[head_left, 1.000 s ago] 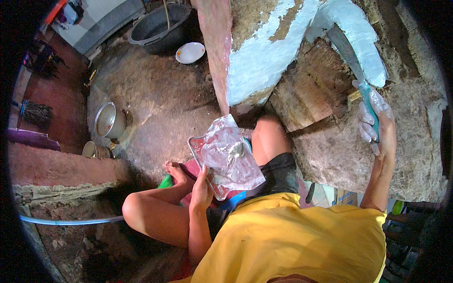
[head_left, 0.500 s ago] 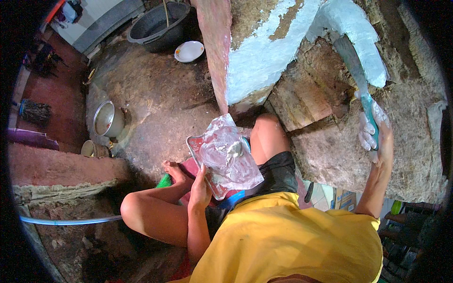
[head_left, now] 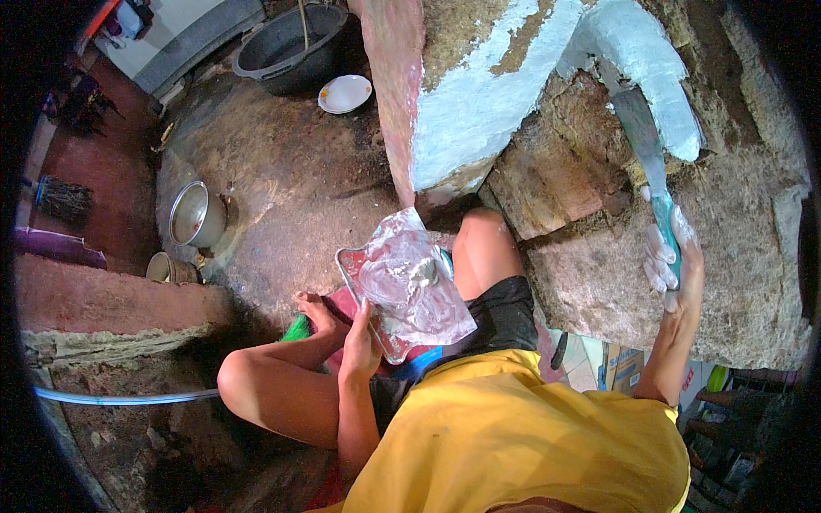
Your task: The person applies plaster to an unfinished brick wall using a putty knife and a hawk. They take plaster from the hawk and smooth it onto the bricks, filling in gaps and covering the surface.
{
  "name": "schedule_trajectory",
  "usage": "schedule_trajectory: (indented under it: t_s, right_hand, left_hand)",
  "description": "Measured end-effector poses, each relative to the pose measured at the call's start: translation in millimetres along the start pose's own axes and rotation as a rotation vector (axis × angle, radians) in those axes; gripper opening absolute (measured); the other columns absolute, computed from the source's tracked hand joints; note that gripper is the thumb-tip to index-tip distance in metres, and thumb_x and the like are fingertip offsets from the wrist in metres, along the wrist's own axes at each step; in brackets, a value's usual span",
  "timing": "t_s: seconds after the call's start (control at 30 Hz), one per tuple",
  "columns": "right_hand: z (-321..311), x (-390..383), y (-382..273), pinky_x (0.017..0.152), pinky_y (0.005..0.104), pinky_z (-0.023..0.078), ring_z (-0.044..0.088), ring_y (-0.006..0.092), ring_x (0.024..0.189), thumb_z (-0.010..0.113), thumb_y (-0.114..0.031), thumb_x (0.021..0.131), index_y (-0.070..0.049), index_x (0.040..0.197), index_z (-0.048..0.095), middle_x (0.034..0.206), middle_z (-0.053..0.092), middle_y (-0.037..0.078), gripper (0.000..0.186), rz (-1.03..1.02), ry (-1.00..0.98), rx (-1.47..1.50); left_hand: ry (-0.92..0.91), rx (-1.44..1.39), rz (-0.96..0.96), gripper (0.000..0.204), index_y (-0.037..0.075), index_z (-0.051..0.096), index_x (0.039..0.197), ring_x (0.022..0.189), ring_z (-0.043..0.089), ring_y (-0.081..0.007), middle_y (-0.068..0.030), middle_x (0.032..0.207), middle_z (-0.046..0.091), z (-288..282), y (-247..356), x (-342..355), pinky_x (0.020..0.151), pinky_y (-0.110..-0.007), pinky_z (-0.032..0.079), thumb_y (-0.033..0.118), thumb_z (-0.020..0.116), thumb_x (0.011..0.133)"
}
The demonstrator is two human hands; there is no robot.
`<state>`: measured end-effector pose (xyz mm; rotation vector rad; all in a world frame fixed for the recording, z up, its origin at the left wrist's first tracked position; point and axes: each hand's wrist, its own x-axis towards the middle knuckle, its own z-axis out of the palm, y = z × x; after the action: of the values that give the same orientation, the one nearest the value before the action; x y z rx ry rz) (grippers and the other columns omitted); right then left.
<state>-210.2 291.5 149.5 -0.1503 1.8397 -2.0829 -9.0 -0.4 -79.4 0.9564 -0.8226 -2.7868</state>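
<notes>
My right hand (head_left: 670, 250), smeared with white, is closed round the teal handle of a putty knife (head_left: 640, 128). The blade points up and away, over the rough brown wall surface beside a band of pale blue-white filler (head_left: 650, 64). With my left hand (head_left: 363, 346) I grip the left edge of a red tray (head_left: 349, 262) at my lap. A white-smeared sheet (head_left: 410, 303) covers most of that tray, and a small lump of white paste (head_left: 422, 274) sits near its middle. My left fingers are partly hidden beneath the tray.
A pink-edged pillar (head_left: 392, 77) with a pale-coated face (head_left: 479, 103) stands ahead. Beyond it, a large black basin (head_left: 295, 64) and a white plate (head_left: 345, 94) rest on the floor. A metal pot (head_left: 197, 215) lies to the left. A blue hose (head_left: 128, 398) crosses at lower left.
My right hand and the putty knife have shifted slightly down and left, and the blade now sits lower on the wall. The left hand and tray have barely moved.
</notes>
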Motion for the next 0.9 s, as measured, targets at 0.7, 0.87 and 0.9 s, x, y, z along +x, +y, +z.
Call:
schedule_trajectory:
  t_s: [0.7,0.87,0.9]
  right_hand:
    - [10.8,29.1,100.9,0.037,0.0215,0.036,0.048,0.0084,0.047,0.053,-0.032,0.082,0.002,0.106,0.053,0.064,0.055,0.006,0.042,0.212,-0.591,-0.276]
    - [32.2,59.5,138.4,0.030,0.0206,0.031,0.044,0.0092,0.037,0.057,-0.035,0.076,0.004,0.095,0.058,0.056,0.053,0.006,0.044,0.493,-0.895,-0.211]
    - [20.6,64.3,147.3,0.029,0.0206,0.030,0.042,0.0090,0.036,0.056,-0.035,0.076,0.004,0.095,0.058,0.055,0.053,0.005,0.043,0.510,-0.909,-0.219]
  left_hand:
    - [0.132,0.038,0.180,0.041,0.001,0.044,0.119,0.092,0.059,-0.0210,-0.0114,0.109,0.056,45.7,14.1,-4.5,0.081,-0.034,0.048,0.031,0.042,0.091]
    - [0.114,-0.029,0.344,0.044,0.001,0.034,0.127,0.106,0.049,-0.0189,-0.0109,0.123,0.045,18.6,18.5,1.9,0.092,-0.033,0.039,0.024,0.043,0.091]
    - [0.127,-0.033,0.380,0.045,0.002,0.032,0.129,0.110,0.046,-0.0180,-0.0102,0.126,0.041,6.2,-0.3,8.6,0.094,-0.033,0.037,0.023,0.043,0.091]
